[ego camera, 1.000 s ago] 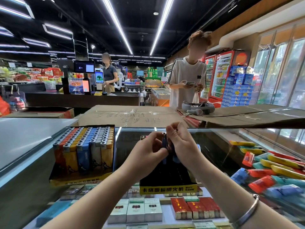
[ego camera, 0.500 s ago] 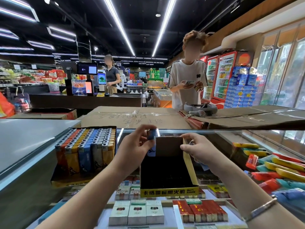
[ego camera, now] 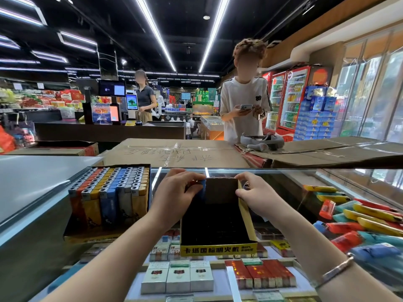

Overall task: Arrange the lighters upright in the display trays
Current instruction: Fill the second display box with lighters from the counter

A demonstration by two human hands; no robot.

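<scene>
A black display tray (ego camera: 218, 249) with a yellow front label stands on the glass counter, its grid of slots showing no lighters. My left hand (ego camera: 178, 192) pinches a blue lighter (ego camera: 202, 188) upright at the tray's back left corner. My right hand (ego camera: 255, 192) grips the tray's back right wall. To the left a second tray (ego camera: 109, 234) is packed with upright lighters in red, yellow, blue and grey rows. Several loose lighters (ego camera: 359, 223) in red, yellow, teal and blue lie in a heap on the counter at the right.
Cigarette packs (ego camera: 176, 277) show under the glass counter top. Flattened cardboard boxes (ego camera: 174, 153) lie behind the counter's far edge, with a grey device (ego camera: 261, 140) on them. A person in a white shirt (ego camera: 244, 105) stands beyond, another at the checkout (ego camera: 144, 99).
My hands parted from a joint grip in front of the tray. The left carried the blue lighter to the tray's back left corner and lowered it; the right took hold of the back right wall.
</scene>
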